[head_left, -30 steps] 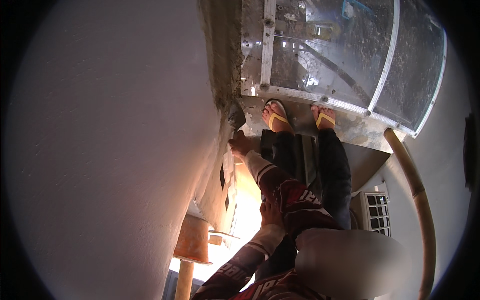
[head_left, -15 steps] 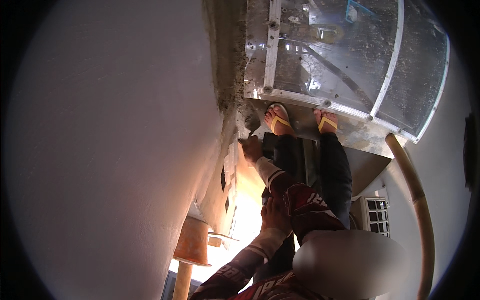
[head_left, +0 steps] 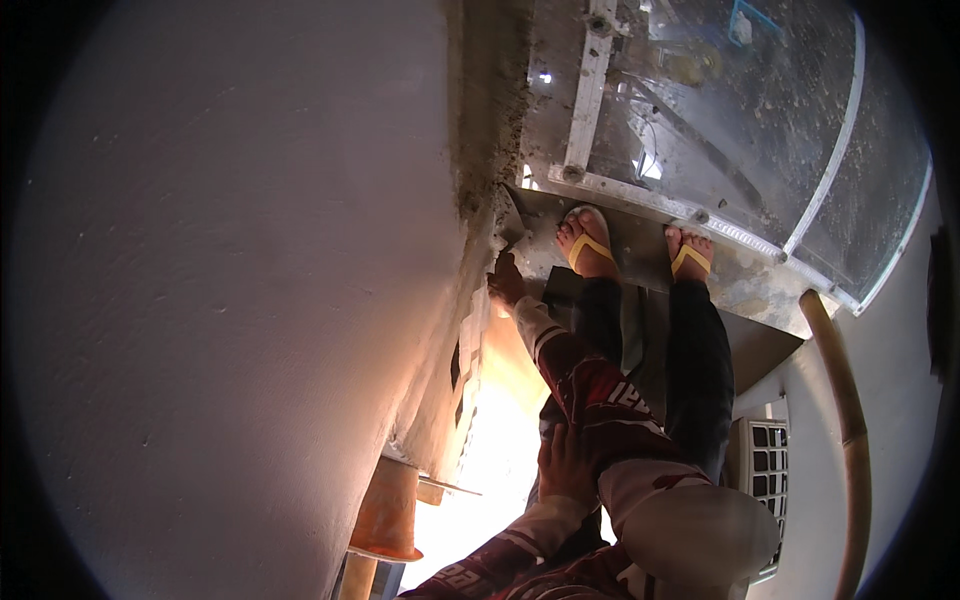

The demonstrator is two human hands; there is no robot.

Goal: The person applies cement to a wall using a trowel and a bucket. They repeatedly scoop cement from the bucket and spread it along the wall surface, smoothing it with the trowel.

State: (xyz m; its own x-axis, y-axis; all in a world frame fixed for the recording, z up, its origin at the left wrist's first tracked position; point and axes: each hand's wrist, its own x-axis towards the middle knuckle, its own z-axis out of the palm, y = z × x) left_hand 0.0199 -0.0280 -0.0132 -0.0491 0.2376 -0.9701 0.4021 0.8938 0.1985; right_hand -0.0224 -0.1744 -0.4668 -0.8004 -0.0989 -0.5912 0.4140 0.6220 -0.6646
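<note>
White plastered wall fills the left; a rough mortar edge runs down it. A trowel is gripped in the right hand at the wall's foot. Left hand is rested on the knee, fingers spread. Risk: footing lost on the metal ledge, sandals near its rim. No labels visible.

head view looks steeply down along the wall, close.

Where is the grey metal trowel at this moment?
In the head view, the grey metal trowel is at upper centre, held by the right hand against the white plastered wall's rough edge.
</note>
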